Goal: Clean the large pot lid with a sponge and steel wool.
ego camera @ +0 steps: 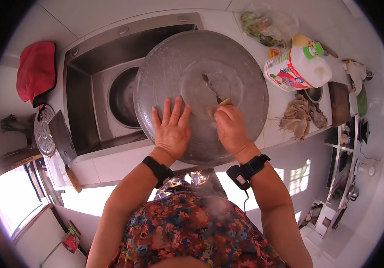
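A large round grey metal pan or basin (165, 73) lies bottom up across the right part of the sink and the counter beside it. A dark, ragged-edged patch (210, 83) marks the raised ring at its middle. My left hand (173, 134) rests flat on the pan's near left side, fingers spread, holding nothing. In my right hand (232, 127) a yellowish-brown scrubbing pad or cloth (225, 102) is pinched against the metal just below the ring. Most of that pad is hidden by my fingers.
A second dark round pan (123, 97) sits in the steel sink (94, 147). At left lie a cleaver (63, 134), a perforated steel disc (45, 130) and a red cloth (36, 73). To the right stand a detergent jug (296, 70), crumpled rags (297, 115) and bagged vegetables (262, 28).
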Demonstrator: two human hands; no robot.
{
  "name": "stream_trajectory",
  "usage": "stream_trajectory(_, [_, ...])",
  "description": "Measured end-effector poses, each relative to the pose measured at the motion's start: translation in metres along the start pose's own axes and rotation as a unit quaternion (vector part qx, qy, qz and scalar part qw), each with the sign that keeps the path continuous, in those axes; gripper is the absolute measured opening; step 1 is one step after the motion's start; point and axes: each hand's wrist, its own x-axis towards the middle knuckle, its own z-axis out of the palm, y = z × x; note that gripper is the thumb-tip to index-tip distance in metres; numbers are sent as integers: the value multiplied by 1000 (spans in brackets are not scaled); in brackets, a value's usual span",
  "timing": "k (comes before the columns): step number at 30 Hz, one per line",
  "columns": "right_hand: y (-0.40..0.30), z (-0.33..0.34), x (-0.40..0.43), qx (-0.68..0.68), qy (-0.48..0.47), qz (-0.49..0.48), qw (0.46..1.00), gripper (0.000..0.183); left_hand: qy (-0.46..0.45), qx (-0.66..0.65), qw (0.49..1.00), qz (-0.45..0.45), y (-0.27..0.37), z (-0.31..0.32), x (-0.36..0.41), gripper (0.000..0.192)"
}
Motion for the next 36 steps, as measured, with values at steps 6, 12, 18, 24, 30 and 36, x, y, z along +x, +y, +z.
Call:
stream_trajectory(6, [-11,27,28,-29,-19,1,999,12,2,13,1000,6,-6,6,-2,60])
stream_trajectory(12, [-1,7,8,-31,0,-14,999,12,-15,6,1000,7,0,-1,1,60])
stream_trajectory(18, [-7,44,42,18,9,-25,999,8,-6,21,1000,4,-4,10,0,62])
stream_trajectory(24, [66,-35,-21,-35,34,49,998,13,-15,29,999,9,-6,1,-4,61])
stream_trajectory(30, [167,-11,60,-6,164,91,982,10,-11,41,999,31,0,11,3,59])
stream_trajectory(36, [78,-25,-30,86,63,42,993,16,-14,50,999,6,-4,3,-3,55])
